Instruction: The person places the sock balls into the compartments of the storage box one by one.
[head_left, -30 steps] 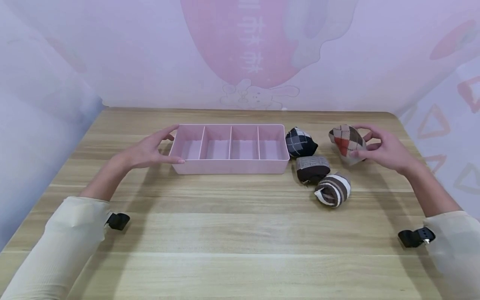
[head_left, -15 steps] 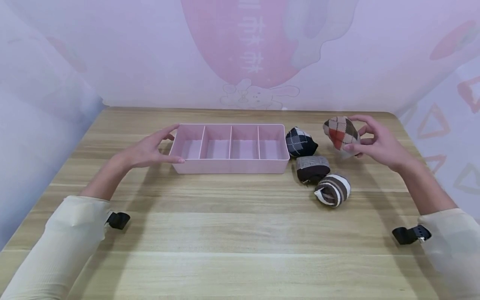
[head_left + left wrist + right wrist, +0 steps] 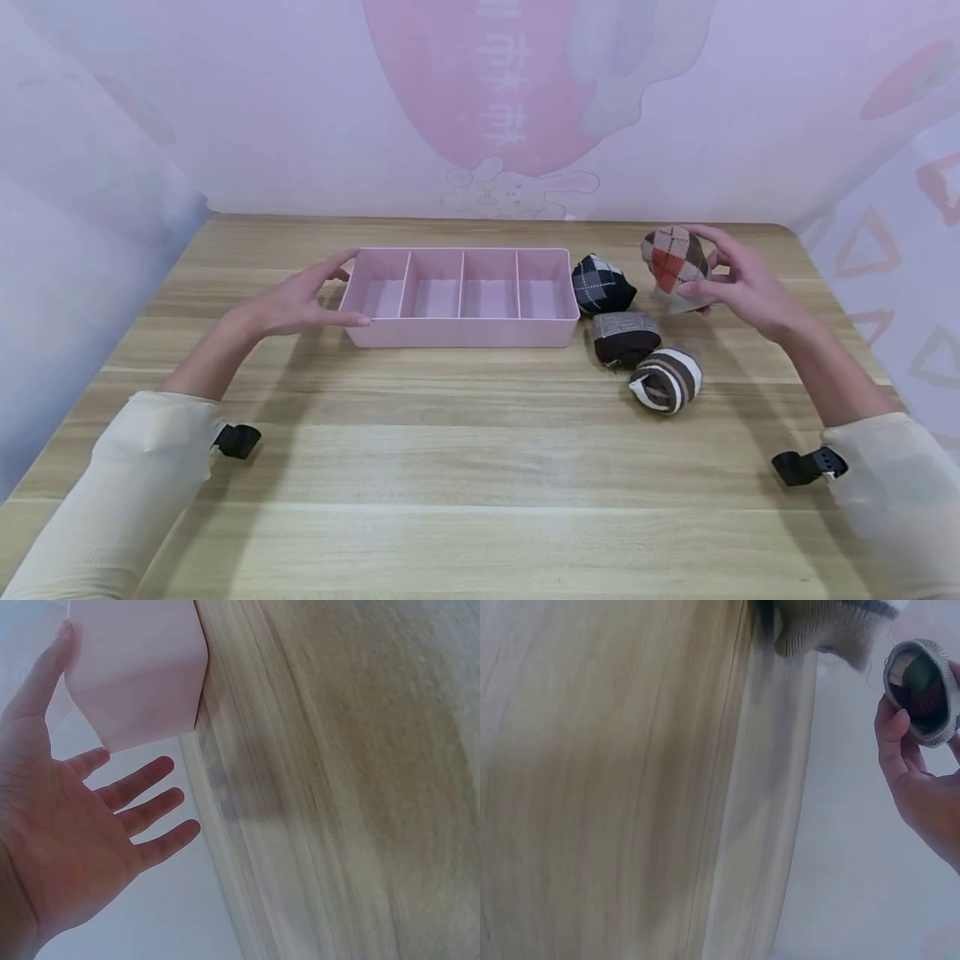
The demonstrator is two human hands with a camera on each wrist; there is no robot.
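white chinese-looking characters (image 3: 501, 79) stand on the red shape on the back wall. they are mirrored and too blurred to read.

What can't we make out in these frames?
- Left wrist view: pink divider tray cut off by the top edge; compartments unseen.
- Right wrist view: argyle sock ball shows only its open end, partly behind the right hand's fingers.
- Head view: left hand contact with the tray end unclear.
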